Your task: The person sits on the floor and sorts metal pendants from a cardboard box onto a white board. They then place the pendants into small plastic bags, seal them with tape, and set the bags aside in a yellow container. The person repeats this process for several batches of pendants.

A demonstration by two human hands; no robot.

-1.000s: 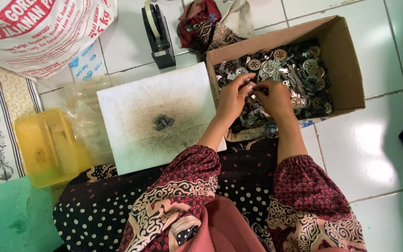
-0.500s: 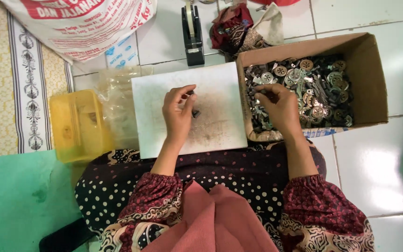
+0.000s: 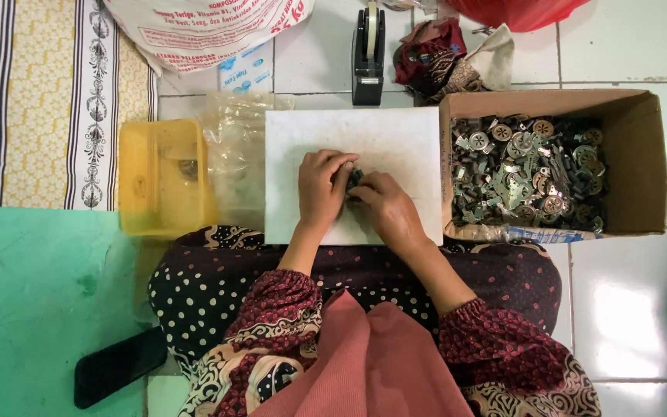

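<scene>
- Hands now meet over the white board (image 3: 395, 139): your right hand (image 3: 387, 212) has come across from the cardboard box (image 3: 642, 162) of metal parts (image 3: 530, 174).
- Your left hand (image 3: 319, 189) joins it; both sets of fingers pinch one small dark metal piece (image 3: 354, 179) at the board's centre.

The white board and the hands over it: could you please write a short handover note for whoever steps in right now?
Left hand and right hand meet over the white board, fingers closed together on a small dark metal part.
Cardboard box to the right of the board holds a heap of metal parts.
Yellow tub sits left of the board; its contents are unclear.
Done: one part is out on the board.
Left: the box is well stocked.
</scene>
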